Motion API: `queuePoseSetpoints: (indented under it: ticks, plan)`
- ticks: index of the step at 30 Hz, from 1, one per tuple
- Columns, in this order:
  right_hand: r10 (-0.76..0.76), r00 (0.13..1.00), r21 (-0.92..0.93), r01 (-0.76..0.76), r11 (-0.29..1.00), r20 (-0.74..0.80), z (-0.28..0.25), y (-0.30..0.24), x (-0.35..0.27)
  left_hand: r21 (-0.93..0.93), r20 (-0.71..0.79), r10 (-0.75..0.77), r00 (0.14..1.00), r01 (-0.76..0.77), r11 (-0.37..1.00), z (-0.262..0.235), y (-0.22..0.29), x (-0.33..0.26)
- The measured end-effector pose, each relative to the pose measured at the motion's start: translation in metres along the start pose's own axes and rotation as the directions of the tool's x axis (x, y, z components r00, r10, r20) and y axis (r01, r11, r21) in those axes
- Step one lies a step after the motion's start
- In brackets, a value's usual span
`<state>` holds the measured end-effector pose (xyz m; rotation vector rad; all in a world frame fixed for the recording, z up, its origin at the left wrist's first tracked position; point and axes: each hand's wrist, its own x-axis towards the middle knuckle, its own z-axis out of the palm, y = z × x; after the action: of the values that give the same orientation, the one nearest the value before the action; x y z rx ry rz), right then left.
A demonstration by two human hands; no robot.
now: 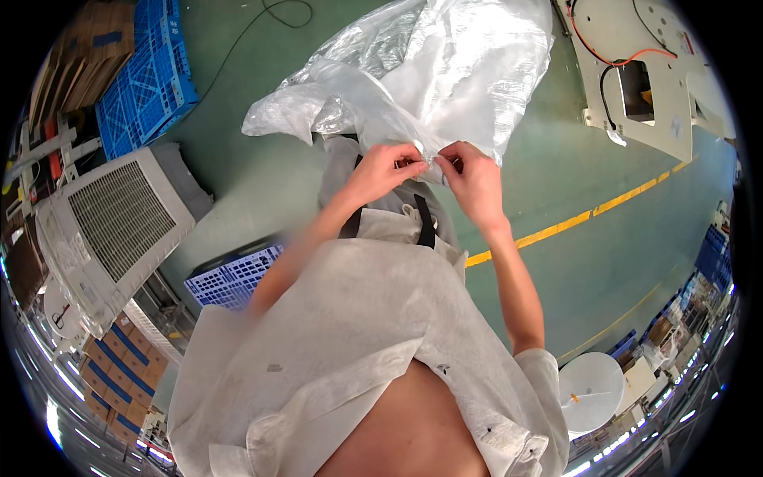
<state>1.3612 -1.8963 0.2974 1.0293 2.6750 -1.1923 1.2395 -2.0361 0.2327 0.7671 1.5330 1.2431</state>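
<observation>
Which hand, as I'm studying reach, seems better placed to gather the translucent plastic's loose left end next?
Probably the left hand: it is nearer that end of the translucent plastic. The right hand would have to cross past it. Both hands' fingertips are at the plastic's near edge.

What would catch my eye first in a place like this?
First, the big, shiny plastic film spread at top centre, its near edge pinched by the left hand and right hand. Then the bright blue pallet at upper left, and the yellow line slanting across the green floor on the right.
</observation>
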Motion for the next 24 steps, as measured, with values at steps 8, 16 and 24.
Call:
queuePoseSetpoints:
  ticks: [8,16,24]
  plan:
    - [-0.018,0.991,0.085,0.006,0.996,0.135,-0.002,0.004,-0.002,0.125,-0.003,0.041,0.999,-0.040,0.991,0.002,0.002,-0.008]
    - [-0.221,0.968,-0.235,0.244,0.941,0.123,0.023,0.013,-0.019,0.288,-0.139,-0.004,0.990,0.044,0.957,0.028,-0.015,-0.023]
    - [-0.195,0.979,-0.224,0.205,0.953,0.066,0.044,0.028,-0.016,0.204,-0.133,-0.012,0.991,0.039,0.978,0.030,-0.025,-0.028]
